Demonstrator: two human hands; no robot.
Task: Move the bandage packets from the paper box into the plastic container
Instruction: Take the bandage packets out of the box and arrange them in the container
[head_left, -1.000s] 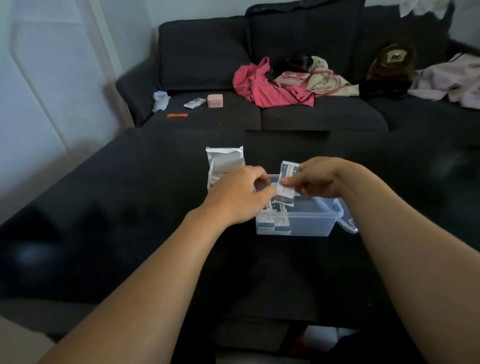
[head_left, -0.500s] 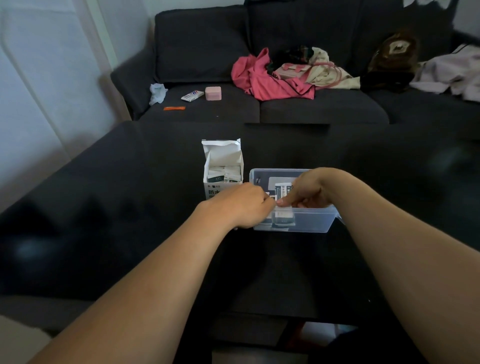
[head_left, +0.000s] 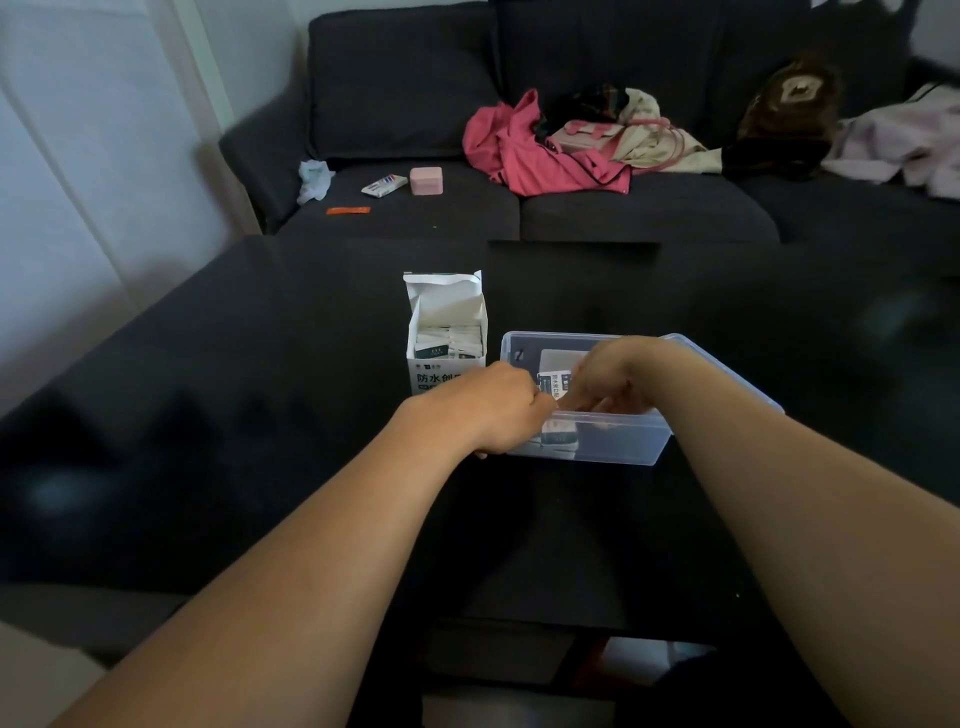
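A white paper box (head_left: 445, 332) stands open on the dark table, with several bandage packets upright inside it. Right beside it sits the clear plastic container (head_left: 618, 447). My right hand (head_left: 610, 382) reaches down inside the container and pinches a white bandage packet (head_left: 554, 385) low against the near left corner. My left hand (head_left: 498, 410) is closed at the container's left near rim, its fingertips touching the same packet. More packets (head_left: 558, 434) show through the container's front wall.
The dark table (head_left: 260, 415) spreads wide on all sides. Behind it a dark sofa (head_left: 571, 208) holds pink clothes (head_left: 540, 156), a brown bag (head_left: 784, 104), a pink case (head_left: 426, 180), a small white pack (head_left: 384, 185) and an orange strip (head_left: 348, 210).
My right hand has lowered the packet from above the rim down into the container. My left hand followed to the container's left rim. The camera tilted down, baring the paper box.
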